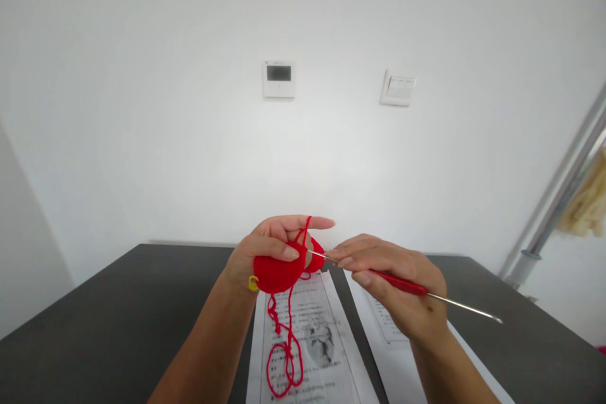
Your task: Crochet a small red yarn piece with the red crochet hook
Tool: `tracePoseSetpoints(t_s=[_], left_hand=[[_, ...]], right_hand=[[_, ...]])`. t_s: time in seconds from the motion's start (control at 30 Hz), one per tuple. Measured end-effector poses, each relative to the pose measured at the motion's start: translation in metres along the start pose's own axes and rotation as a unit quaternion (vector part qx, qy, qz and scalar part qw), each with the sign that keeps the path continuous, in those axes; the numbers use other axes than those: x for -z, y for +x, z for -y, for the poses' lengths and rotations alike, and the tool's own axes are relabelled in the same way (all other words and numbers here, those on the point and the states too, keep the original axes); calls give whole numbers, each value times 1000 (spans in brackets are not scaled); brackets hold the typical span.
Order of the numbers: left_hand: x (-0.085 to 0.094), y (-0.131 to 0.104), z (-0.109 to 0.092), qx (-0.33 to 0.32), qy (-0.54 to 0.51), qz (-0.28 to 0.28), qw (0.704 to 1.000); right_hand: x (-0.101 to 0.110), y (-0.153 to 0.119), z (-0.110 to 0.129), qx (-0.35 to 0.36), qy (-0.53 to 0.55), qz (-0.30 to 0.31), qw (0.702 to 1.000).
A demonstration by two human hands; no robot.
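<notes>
My left hand [272, 237] pinches a red crochet piece [279, 273] between thumb and fingers, its index finger stretched out with red yarn [307, 227] looped over it. A yellow stitch marker [253, 283] hangs at the piece's left edge. In my right hand [395, 274] is a crochet hook [402, 283] with a red handle and metal at both ends; its left tip meets the piece's right edge. Whether a loop is on the tip is too small to tell. Loose red yarn dangles below in loops. More red material [317, 255] shows behind the left fingers.
Two printed sheets lie on the dark table [118, 322]: a left sheet [265, 366] with text and a picture, and a right sheet [402, 372] partly under my right forearm. A metal pole [563, 196] with pale yellow material [587, 199] stands at the right.
</notes>
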State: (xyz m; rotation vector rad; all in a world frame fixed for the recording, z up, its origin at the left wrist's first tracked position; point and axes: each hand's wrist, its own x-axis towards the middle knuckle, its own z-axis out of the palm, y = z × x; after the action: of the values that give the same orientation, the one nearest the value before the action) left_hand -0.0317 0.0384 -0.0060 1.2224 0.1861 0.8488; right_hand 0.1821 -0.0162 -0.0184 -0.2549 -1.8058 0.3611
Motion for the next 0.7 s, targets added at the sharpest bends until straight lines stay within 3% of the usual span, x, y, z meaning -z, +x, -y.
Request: tracePoseSetpoints(t_s=[0.33, 0.7], left_hand=[[0, 2, 3, 10, 12, 10, 1000], [7, 6, 7, 11, -27, 45, 999]], right_hand=[[-3, -2, -4, 36, -4, -16, 999], [2, 1, -7, 19, 51, 3, 999]])
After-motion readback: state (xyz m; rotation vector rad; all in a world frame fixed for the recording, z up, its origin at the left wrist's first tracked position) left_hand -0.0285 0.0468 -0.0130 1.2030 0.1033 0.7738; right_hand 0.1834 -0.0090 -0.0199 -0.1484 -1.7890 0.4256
